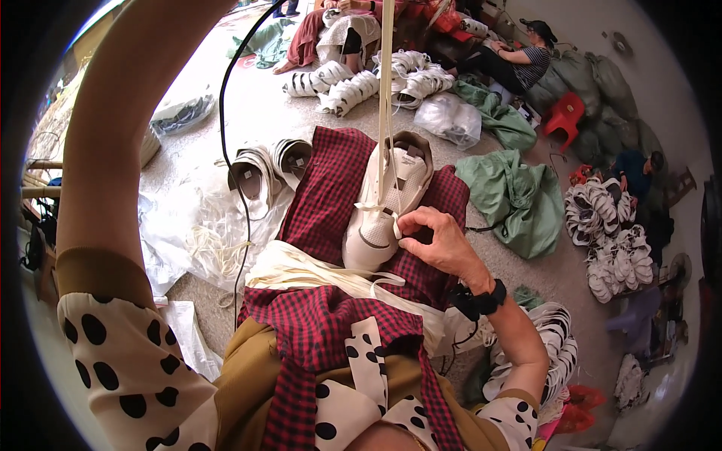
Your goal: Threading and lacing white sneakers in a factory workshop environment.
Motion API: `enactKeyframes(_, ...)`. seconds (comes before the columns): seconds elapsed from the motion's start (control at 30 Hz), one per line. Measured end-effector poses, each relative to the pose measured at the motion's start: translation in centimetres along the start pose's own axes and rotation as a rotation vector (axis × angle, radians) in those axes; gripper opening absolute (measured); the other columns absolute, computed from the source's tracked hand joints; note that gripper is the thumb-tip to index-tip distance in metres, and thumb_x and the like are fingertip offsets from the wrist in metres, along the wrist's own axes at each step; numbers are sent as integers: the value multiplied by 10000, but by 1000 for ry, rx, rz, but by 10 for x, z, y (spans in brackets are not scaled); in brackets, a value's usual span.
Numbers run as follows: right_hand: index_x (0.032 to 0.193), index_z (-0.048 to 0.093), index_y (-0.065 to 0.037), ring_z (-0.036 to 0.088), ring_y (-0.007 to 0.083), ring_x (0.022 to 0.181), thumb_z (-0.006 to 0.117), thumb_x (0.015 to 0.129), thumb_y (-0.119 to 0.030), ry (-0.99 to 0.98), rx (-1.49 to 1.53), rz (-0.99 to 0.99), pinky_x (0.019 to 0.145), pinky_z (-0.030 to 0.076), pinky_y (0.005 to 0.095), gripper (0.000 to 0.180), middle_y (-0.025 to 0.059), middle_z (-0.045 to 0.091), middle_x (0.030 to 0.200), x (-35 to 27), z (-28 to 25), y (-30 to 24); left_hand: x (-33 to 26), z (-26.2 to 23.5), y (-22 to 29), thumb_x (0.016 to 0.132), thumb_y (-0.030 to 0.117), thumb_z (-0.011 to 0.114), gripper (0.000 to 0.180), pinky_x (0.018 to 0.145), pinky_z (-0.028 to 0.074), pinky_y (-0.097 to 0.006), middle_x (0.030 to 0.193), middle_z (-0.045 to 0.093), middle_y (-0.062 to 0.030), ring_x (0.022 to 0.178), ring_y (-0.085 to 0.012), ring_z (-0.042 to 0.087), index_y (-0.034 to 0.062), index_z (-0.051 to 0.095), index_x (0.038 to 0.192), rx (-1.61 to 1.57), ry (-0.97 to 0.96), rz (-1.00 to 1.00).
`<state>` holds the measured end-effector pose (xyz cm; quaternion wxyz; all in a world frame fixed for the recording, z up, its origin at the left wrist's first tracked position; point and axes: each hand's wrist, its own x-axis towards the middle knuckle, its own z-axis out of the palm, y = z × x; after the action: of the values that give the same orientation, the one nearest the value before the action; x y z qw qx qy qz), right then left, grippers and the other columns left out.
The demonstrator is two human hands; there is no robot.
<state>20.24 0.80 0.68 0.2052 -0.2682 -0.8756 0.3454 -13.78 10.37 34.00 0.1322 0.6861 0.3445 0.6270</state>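
A white shoe (380, 203) lies on the red checked cloth (331, 188) over my lap, toe toward me. My right hand (436, 239) rests on its toe end and pinches a cream lace (386, 113) at the eyelets. The lace runs straight up out of the top of the picture. My left arm (113, 143) is raised high at the left; its hand is out of view above the frame. A black cable (233, 135) hangs down beside that arm.
A pair of white shoes (267, 167) and loose laces (214, 248) on plastic sheeting lie to my left. Piles of white shoes (361, 83) sit ahead and at the right (613, 225). Green sacks (515, 195), a red stool (565, 116) and seated people (519, 56) surround them.
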Motion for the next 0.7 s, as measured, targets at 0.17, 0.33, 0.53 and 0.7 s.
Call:
enactKeyframes(0.17, 914, 722, -32, 648, 220, 923, 779, 749, -74, -64, -263, -98, 824, 522, 331, 180, 79, 648, 897, -1, 10, -4, -12, -7, 4, 953, 103, 606, 224, 627, 638, -335, 863, 710, -205, 730, -283, 735, -114, 656, 935, 2, 7, -18)
enactKeyframes(0.33, 883, 730, -29, 644, 244, 818, 739, 781, -21, 186, -151, -267, 720, 523, 355, 103, 73, 647, 866, 0, 14, -6, -24, 1, 18, 919, 98, 627, 225, 585, 630, -326, 807, 708, -197, 662, -259, 727, -124, 656, 899, 129, 143, -79)
enactKeyframes(0.53, 893, 642, 9, 610, 264, 567, 611, 799, 22, 425, -282, -27, 564, 504, 362, 100, 101, 585, 642, 4, 13, -4, -26, 9, 21, 903, 92, 623, 230, 560, 615, -313, 775, 706, -191, 638, -245, 719, -135, 654, 888, 213, 205, 8)
enactKeyframes(0.7, 1049, 578, -2, 616, 275, 572, 556, 824, -21, 382, -283, 97, 569, 486, 414, 227, 120, 561, 623, -13, 22, 19, -25, 4, 19, 889, 87, 616, 234, 525, 594, -303, 748, 703, -185, 614, -238, 710, -144, 652, 876, 224, 176, 64)
